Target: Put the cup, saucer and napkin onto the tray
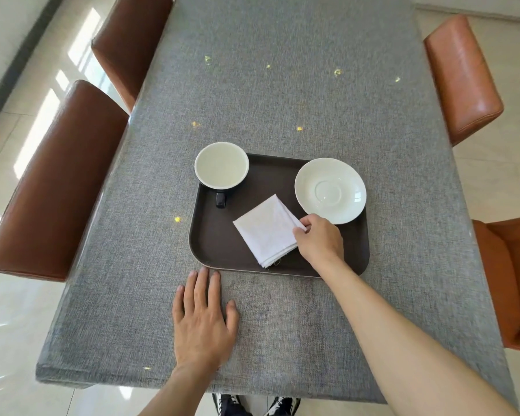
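Note:
A dark brown tray (213,244) lies on the grey table. The cup (221,165), white inside with a black handle toward me, stands in the tray's far left corner. In the far right corner rests the white saucer (330,190), its rim overhanging the tray edge. The folded white napkin (266,230) lies on the tray's middle. My right hand (318,239) pinches the napkin's right corner between thumb and fingers. Flat on the tablecloth, my left hand (203,321) has its fingers spread and its fingertips just at the tray's near edge.
The grey tablecloth (282,85) covers a long table. Two brown leather chairs (57,187) stand along the left side and two orange ones (463,76) along the right. My shoes (255,405) show below the table's near edge.

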